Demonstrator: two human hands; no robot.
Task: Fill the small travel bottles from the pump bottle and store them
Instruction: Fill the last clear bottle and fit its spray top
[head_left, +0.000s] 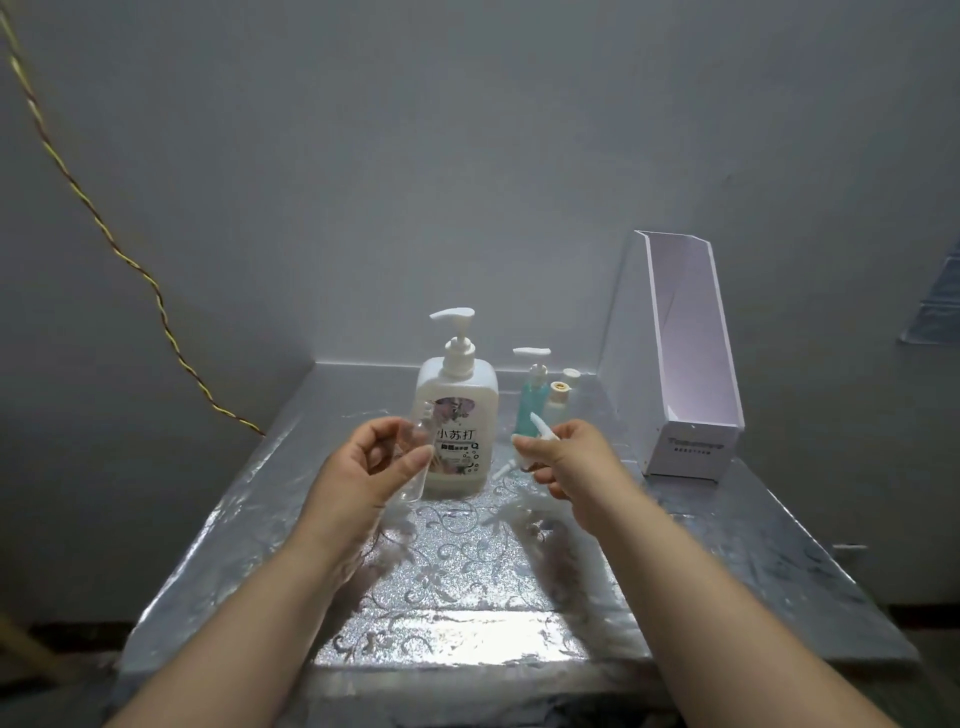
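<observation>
Room: grey wall (467, 156) close behind; twisted yellow cable (130, 260) runs down it at left.
Surface: table (467, 571) wrapped in silver floral film, glare near the front edge.
Box: white open-top box (685, 364) upright at back right, well apart from both hands.
Source: pump bottle (457, 415) upright at centre back, spout toward the left.
Others: teal bottle (529, 410) and yellowish bottle (557, 408) stand between pump bottle and box.
Left: left hand (363, 467) curls fingers and thumb round clear travel bottle (423, 431), off the table, long axis near upright, neck up. We think it is uncapped and empty.
Right: right hand (571, 457) pinches removed cap (537, 431), tube trailing down-left.
Relation: neck sits below and in front of the spout; left hand nearer. We judge the neck goes under the spout next.
</observation>
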